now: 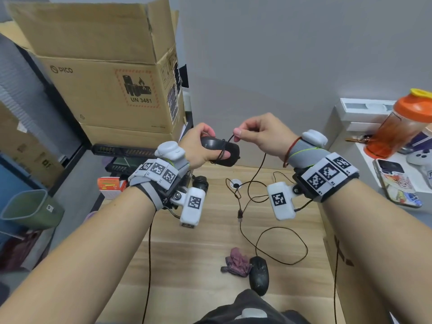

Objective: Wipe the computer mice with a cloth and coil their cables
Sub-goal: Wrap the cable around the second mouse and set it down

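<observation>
We are winding the cable (pixel 253 174) round the held mouse (pixel 219 149) — best to keep each turn snug and side by side, feeding slack slowly so the plug (pixel 240 215) doesn't snag. Left hand (pixel 198 146) grips the mouse, raised over the surface's (pixel 187 242) far edge, wrist bent inward; right hand (pixel 259 134) pinches the cable just beside it. The second mouse (pixel 258 274) lies near the near edge, touching the cloth (pixel 236 261) — its wipe and coil look undone.

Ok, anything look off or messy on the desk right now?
Mostly the second mouse: it sits at the near edge of the desk, its cable sprawled in loose loops, uncoiled. The cloth lies crumpled beside it. Nothing looks spilled or broken.
</observation>
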`<action>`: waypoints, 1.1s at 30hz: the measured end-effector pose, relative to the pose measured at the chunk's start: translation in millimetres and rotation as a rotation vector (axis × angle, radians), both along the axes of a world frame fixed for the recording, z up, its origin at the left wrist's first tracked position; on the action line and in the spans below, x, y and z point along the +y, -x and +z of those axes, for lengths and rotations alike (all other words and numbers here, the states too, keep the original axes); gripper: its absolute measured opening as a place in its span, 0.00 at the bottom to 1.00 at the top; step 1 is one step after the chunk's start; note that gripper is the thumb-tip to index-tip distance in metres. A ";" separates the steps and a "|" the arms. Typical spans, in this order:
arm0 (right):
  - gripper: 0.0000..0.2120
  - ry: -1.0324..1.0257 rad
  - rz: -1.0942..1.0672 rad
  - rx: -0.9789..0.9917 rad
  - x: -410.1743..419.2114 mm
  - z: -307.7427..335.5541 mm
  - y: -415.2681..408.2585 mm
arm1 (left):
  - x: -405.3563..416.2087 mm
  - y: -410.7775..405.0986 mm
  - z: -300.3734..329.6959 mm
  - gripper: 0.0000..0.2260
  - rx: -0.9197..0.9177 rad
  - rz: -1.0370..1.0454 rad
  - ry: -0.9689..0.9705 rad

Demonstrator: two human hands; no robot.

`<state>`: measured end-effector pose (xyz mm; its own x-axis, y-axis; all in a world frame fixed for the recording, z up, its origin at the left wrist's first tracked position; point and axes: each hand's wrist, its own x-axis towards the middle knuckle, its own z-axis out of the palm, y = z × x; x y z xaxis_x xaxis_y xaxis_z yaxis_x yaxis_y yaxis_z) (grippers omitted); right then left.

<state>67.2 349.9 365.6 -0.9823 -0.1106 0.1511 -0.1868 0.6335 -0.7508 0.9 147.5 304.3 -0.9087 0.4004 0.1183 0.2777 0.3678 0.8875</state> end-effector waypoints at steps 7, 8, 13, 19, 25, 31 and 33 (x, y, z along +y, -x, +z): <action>0.10 0.073 0.082 0.005 4.6 2.7 -5.2 | -3.8 2.1 -6.1 0.24 -0.063 0.041 -0.044; 0.10 0.071 0.075 0.008 4.3 2.5 -3.3 | -1.7 -1.1 -3.8 0.25 -0.062 0.004 -0.031; 0.10 0.075 0.003 0.041 8.7 -4.3 9.9 | 8.7 -11.1 9.1 0.28 -0.064 -0.129 -0.013; 0.13 0.209 -0.103 -0.112 21.7 -24.2 14.3 | 11.3 -17.5 24.3 0.23 -0.172 -0.197 -0.304; 0.16 0.092 0.001 -0.172 -6.8 -46.8 -2.7 | 25.7 -11.3 27.5 0.18 -0.353 -0.001 -0.705; 0.12 -0.080 0.089 -0.134 -23.1 -37.4 -12.4 | 13.0 0.6 3.1 0.25 0.006 0.265 -0.226; 0.13 -0.052 0.086 -0.116 -19.4 -30.6 -12.2 | 5.8 3.1 -0.6 0.27 0.099 0.246 -0.067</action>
